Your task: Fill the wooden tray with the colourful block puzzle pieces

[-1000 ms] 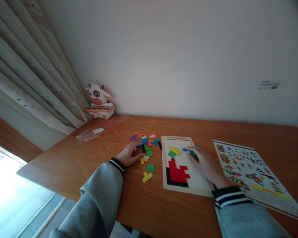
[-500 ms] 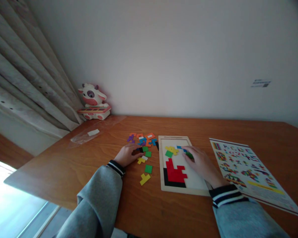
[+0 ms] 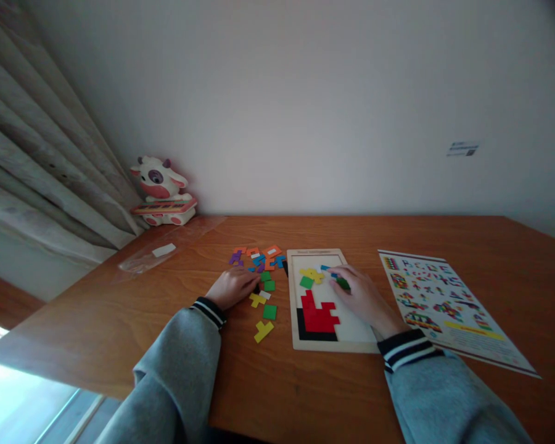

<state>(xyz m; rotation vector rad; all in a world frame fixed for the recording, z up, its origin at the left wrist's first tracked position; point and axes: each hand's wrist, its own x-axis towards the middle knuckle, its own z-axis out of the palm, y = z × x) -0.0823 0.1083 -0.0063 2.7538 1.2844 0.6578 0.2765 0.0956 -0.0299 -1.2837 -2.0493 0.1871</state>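
Note:
A shallow wooden puzzle tray [image 3: 337, 346] lies flat on the table. Inside it, red pieces [image 3: 318, 317] border a black strip [image 3: 321, 337], with a yellow piece [image 3: 312, 274] and a green piece [image 3: 306, 282] above them. My right hand [image 3: 363, 297] reaches over the tray, its fingertips closed on a blue puzzle piece [image 3: 326, 268]; a dark green piece [image 3: 343, 283] shows between thumb and fingers. Left of the tray, my left hand [image 3: 231, 287] rests among loose pieces with fingers curled over a black puzzle piece [image 3: 257, 288], mostly covered.
Loose orange pieces [image 3: 272, 251], green pieces [image 3: 269, 312] and yellow pieces [image 3: 263, 331] lie left of the tray. A printed pattern sheet [image 3: 448, 308] is at the right. Farther back left are a clear plastic bag [image 3: 143, 262] and a cow toy [image 3: 164, 191] by the wall.
The view has shifted slightly, moving the whole scene a little leftward. My left fingers now cover more of the black piece. My right hand stays at the blue piece over the tray.

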